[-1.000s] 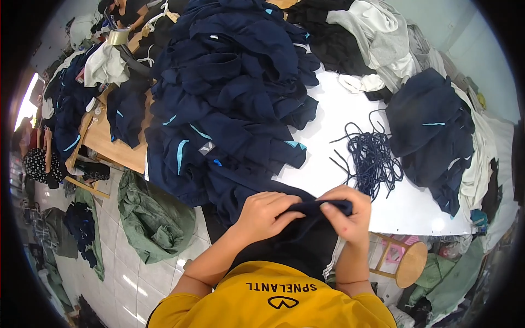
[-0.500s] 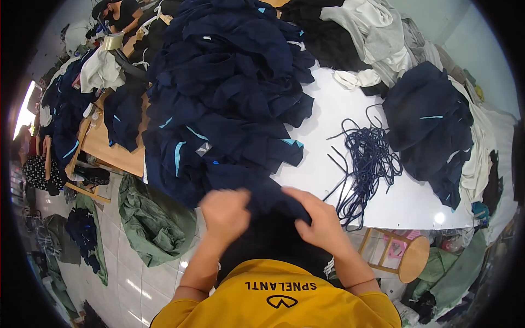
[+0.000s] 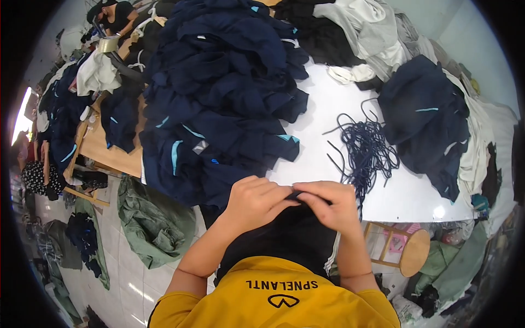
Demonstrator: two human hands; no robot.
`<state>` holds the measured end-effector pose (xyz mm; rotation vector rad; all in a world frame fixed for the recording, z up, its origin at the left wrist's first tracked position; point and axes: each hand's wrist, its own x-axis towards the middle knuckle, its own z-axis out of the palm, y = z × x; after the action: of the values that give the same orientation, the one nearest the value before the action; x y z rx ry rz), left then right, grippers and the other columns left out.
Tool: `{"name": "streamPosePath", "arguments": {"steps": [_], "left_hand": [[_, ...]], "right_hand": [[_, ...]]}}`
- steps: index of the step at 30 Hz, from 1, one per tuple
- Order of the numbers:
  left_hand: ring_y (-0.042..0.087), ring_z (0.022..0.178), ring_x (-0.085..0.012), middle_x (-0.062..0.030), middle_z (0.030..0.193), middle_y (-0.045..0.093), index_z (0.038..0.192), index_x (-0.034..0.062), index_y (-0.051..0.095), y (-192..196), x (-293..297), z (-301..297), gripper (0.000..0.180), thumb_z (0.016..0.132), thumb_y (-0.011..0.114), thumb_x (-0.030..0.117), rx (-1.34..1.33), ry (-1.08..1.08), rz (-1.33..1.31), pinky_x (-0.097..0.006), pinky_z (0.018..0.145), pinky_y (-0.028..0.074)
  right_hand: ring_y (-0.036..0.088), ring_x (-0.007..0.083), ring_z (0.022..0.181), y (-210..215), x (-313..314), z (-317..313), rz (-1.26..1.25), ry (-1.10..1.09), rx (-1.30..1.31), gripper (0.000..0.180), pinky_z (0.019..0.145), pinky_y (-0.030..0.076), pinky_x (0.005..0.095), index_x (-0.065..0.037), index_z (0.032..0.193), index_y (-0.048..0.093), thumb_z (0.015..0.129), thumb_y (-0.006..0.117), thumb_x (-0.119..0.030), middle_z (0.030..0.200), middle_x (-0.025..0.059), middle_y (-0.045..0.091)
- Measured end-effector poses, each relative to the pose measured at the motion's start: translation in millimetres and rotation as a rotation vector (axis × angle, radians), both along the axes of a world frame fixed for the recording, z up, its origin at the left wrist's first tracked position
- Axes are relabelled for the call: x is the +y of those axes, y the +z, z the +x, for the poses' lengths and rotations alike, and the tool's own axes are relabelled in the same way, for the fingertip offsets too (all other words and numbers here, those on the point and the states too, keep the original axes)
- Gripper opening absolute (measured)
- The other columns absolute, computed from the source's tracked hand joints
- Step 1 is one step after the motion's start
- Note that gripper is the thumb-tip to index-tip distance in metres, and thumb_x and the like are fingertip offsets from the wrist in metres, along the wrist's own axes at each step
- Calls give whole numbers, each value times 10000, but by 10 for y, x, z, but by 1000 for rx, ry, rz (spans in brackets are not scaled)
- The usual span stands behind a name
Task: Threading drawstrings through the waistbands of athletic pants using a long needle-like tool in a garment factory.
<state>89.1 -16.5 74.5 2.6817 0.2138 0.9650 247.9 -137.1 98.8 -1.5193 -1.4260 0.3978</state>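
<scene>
In front of my body, at the near edge of the table, both hands meet over a small fold of dark fabric (image 3: 296, 195). My left hand (image 3: 256, 200) is closed, its fingertips pinching the fold from the left. My right hand (image 3: 331, 201) is also closed, thumb and fingers gripping it from the right. Most of the fabric is hidden by my fingers, and against my black clothing its extent is hard to see. Just beyond my left hand lies a large heap of navy garments (image 3: 219, 93) with light-blue strips. Tangled navy cords (image 3: 367, 150) lie beyond my right hand.
Another navy garment pile (image 3: 424, 120) rests on the white table (image 3: 320, 109) at right, beside white cloth (image 3: 478, 147). Grey and black cloths lie at the back. A wooden stool (image 3: 414, 252) stands below the table; a green sack (image 3: 150, 224) sits on the floor. Other people are at far left.
My hands have come together, the left moving right and slightly up. The navy cloth stretched between them earlier is now mostly out of sight, with only a small dark fold showing.
</scene>
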Motion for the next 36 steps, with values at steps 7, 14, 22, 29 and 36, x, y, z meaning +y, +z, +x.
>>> {"name": "streamPosePath", "arguments": {"steps": [7, 14, 22, 29, 36], "left_hand": [[602, 578, -296, -118, 645, 618, 827, 58, 669, -439, -85, -328, 225, 775, 719, 271, 281, -169, -769, -330, 500, 434], [592, 581, -296, -111, 605, 583, 779, 50, 617, -389, -129, -349, 210, 759, 716, 234, 175, -99, -588, -348, 505, 428], [592, 584, -322, -122, 600, 589, 831, 61, 636, -266, -25, -470, 295, 835, 654, 356, 513, -216, -773, -379, 503, 423], [588, 595, -327, -130, 611, 588, 750, 48, 625, -379, -198, -331, 274, 816, 666, 311, 492, -316, -653, -389, 521, 430], [602, 627, -305, -121, 664, 596, 766, 33, 600, -428, -256, -294, 137, 731, 668, 148, 355, -179, -768, -374, 533, 436]], "right_hand": [[659, 138, 650, 144, -233, 269, -327, 29, 100, 134, 604, 486, 215, -11, 887, 707, 755, 685, 2, 763, 101, 700], [693, 208, 857, 135, -50, 21, -328, 204, -21, 665, 745, 511, 259, -100, 1223, 596, 614, 847, -191, 918, 102, 706], [647, 233, 657, 195, -113, 235, -281, 135, -23, 95, 586, 496, 274, -55, 808, 676, 742, 716, -110, 745, 71, 666], [630, 292, 799, 13, -59, 150, -453, 413, 21, 221, 682, 494, 340, -69, 943, 590, 763, 700, -134, 833, 107, 640], [568, 314, 963, -26, -58, -23, -473, 541, 52, 896, 798, 486, 341, -130, 1452, 266, 705, 761, -123, 1125, 155, 494]]}}
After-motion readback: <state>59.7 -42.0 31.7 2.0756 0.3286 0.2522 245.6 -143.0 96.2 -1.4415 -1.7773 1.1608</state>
